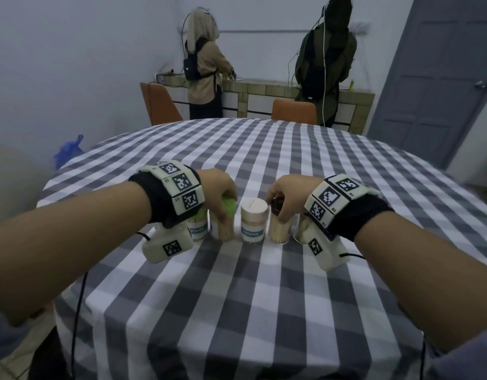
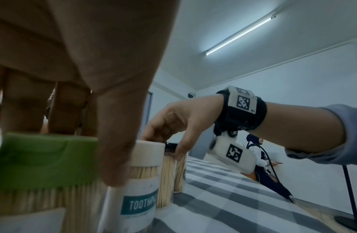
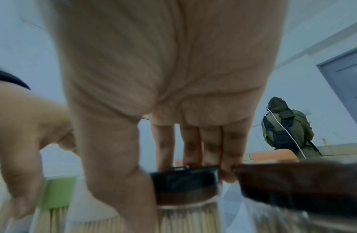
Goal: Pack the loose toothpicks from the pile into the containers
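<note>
Checked cloth covers the worktop as the left hand grips a green-capped toothpick container and the right hand a black-capped one; uncapping likely follows.

Grey-white checked tablecloth over tabletop; two orange chairs behind; two standing people at tiled counter; grey door right; blue bag left

Rightmost container mostly behind right wrist rig, perhaps dark-lidded, green-lidded container blurred

Checked cloth tablecloth, matt; clear glossy plastic containers; pale wooden toothpicks.
</note>
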